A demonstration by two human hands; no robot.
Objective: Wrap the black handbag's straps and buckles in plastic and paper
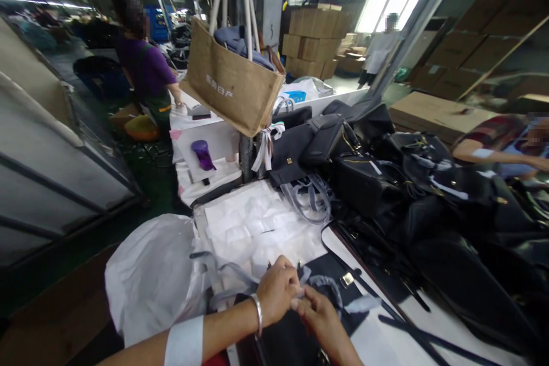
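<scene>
My left hand [278,290] and my right hand [319,311] meet low in the middle of the view, both closed in a pinch on a thin grey wrapping strip [328,285]. The strip curls over a flat black bag [326,274] with a small gold clasp [346,279], which lies on the white table [386,337] under my hands. A silver bangle and a white wristband sit on my left arm. A long black strap [386,309] trails to the right of the bag.
A large heap of black handbags [429,194] fills the right. White wrapping sheets [257,223] and a white plastic sack [150,274] lie left. A jute tote [229,83] hangs above. Other people stand at back left, back right and far right. Cardboard boxes [313,40] stand behind.
</scene>
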